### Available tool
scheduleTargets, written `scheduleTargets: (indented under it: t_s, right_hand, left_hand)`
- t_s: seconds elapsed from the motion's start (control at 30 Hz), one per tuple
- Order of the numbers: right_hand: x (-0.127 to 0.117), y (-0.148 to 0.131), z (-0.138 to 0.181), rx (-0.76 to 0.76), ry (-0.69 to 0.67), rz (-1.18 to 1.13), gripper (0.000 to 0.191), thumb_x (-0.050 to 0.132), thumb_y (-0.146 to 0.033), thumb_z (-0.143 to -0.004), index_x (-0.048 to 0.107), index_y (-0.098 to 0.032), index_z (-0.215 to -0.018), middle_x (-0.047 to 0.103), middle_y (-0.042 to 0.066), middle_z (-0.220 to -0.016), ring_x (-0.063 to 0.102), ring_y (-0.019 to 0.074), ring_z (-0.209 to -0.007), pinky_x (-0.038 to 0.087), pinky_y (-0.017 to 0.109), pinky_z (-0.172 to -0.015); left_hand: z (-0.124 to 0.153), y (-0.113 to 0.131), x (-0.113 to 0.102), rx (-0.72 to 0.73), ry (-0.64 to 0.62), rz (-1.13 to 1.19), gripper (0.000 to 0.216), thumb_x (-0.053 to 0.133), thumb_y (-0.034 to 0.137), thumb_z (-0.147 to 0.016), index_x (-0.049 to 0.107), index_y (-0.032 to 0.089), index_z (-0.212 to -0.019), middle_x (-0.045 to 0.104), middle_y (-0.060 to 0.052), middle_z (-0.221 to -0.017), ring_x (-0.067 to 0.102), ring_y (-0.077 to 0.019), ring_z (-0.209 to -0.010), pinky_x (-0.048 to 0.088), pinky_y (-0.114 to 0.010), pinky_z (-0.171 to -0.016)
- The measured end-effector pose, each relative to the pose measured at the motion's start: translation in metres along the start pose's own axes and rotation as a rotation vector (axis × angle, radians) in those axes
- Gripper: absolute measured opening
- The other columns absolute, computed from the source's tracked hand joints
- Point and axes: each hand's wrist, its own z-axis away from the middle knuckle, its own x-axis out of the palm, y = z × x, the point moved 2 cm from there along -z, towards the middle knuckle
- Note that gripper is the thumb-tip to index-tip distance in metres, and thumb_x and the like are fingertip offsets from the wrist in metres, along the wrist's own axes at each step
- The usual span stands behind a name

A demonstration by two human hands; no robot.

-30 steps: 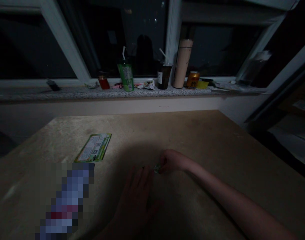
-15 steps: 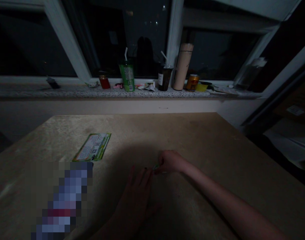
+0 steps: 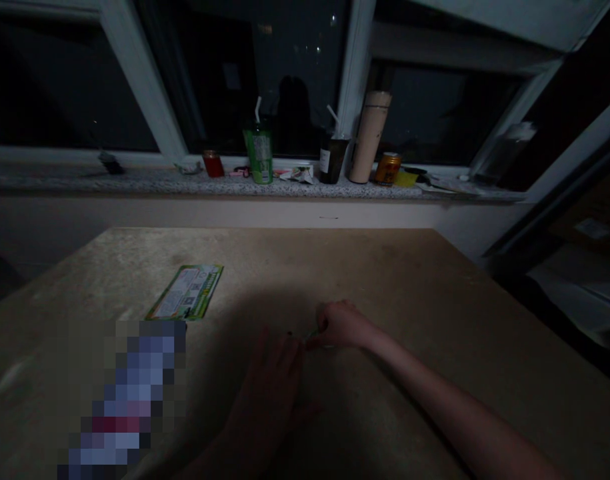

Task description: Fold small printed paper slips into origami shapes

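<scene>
My left hand (image 3: 275,383) lies flat on the table in deep shadow, its fingers stretched out and slightly spread. Just right of its fingertips, my right hand (image 3: 343,324) is closed in a pinch, low against the tabletop. A small thin green-and-white piece (image 3: 311,335) pokes out from the pinch towards the left fingertips; most of it is hidden and its kind is unclear. Beside the left fingertips is a tiny dark speck (image 3: 289,333). Farther left, a green printed card or flat packet (image 3: 187,293) with codes and text rests on the table.
The wooden table (image 3: 395,267) reaches to the wall below a window. Its left front holds a pixelated bluish object (image 3: 139,380). Along the granite sill (image 3: 295,190) stand a green cup (image 3: 259,157), a dark cup (image 3: 332,160), a beige flask (image 3: 371,137), an orange can (image 3: 387,169) and a red jar (image 3: 213,164).
Both hands stay in nearly the same place. Less of the green on the piece in my right hand shows now. The view has shifted slightly.
</scene>
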Motion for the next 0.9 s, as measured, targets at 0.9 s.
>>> scheduleTargets:
  t_s: [0.9]
  right_hand:
    - [0.002, 0.008, 0.005, -0.15, -0.046, -0.086, 0.025, 0.074, -0.04, -0.067, 0.063, -0.019, -0.064, 0.061, -0.005, -0.063, 0.056, 0.0111, -0.062, 0.032, 0.024, -0.067]
  left_hand:
    - [-0.01, -0.021, -0.004, 0.002, 0.173, 0.15, 0.027, 0.047, 0.025, -0.092, 0.057, 0.018, -0.116, 0.061, -0.007, -0.117, 0.052, -0.0246, -0.113, 0.021, -0.052, -0.109]
